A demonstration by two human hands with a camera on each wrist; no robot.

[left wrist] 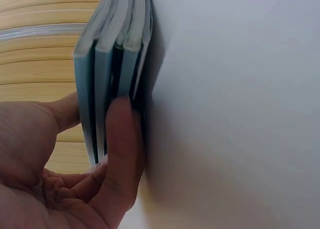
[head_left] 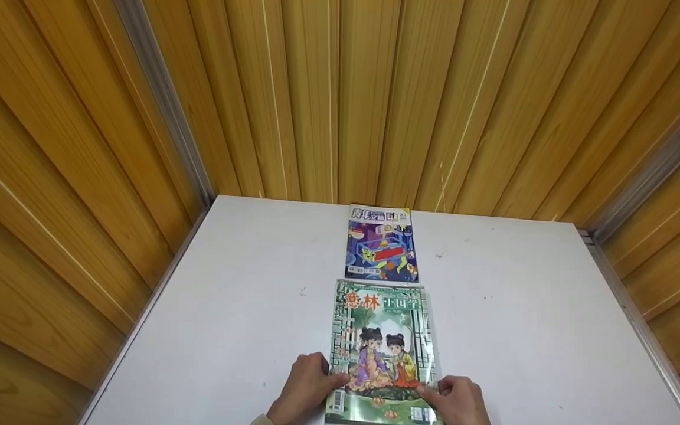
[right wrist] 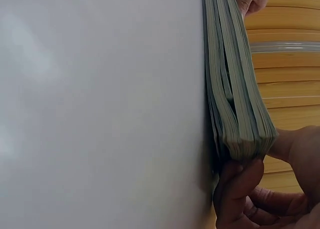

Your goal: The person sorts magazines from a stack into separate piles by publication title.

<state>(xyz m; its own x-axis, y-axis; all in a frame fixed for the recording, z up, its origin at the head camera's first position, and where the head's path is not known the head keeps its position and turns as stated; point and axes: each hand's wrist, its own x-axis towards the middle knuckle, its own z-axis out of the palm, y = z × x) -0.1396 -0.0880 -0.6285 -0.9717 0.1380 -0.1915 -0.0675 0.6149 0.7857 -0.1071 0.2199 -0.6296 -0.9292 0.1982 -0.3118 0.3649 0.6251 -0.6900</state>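
A stack of magazines lies at the near middle of the white table, its green top cover showing two drawn figures in robes. My left hand grips the stack's lower left side, thumb on the cover. In the left wrist view, several spines line up, with fingers against them. From the other side, my right hand holds the lower right, its thumb over the cover edge. The right wrist view shows the page edges, with curled fingers under the corner.
Just beyond the stack, a smaller purple-blue magazine lies flat near the back edge of the white table. Wood-look panels stand behind and at both sides. Metal rails run along the corners.
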